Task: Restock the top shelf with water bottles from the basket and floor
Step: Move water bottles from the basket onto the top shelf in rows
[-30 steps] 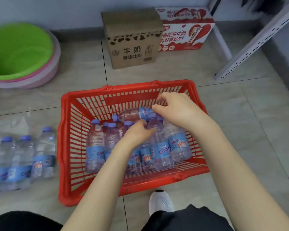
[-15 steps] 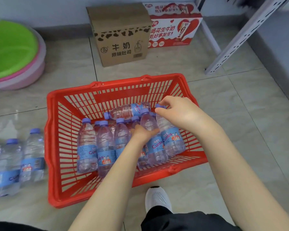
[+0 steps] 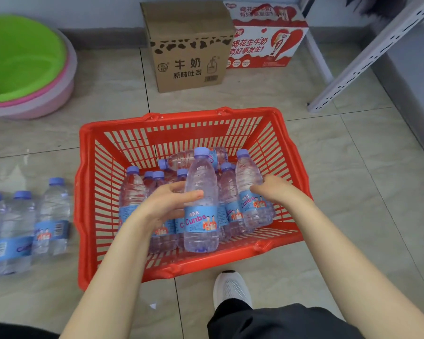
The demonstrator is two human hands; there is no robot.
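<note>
A red plastic basket [image 3: 123, 143] stands on the tiled floor and holds several clear water bottles with purple caps and blue labels. My left hand [image 3: 167, 204] grips one bottle [image 3: 201, 182] around its middle, raised upright above the others. My right hand [image 3: 274, 192] wraps around a second bottle [image 3: 247, 174] at the basket's right side, also upright. One bottle [image 3: 181, 159] lies on its side at the back of the basket. A wrapped pack of bottles [image 3: 22, 226] lies on the floor left of the basket.
A brown carton [image 3: 189, 45] and a red-and-white carton [image 3: 264, 35] stand against the far wall. Stacked green and pink tubs [image 3: 22, 67] sit far left. A white shelf upright [image 3: 367, 59] slants at the right. My white shoe [image 3: 230, 289] is below the basket.
My left hand has taken hold of a bottle and lifted it clear of the others. My right hand has slid from the caps down onto the body of the right bottle.
</note>
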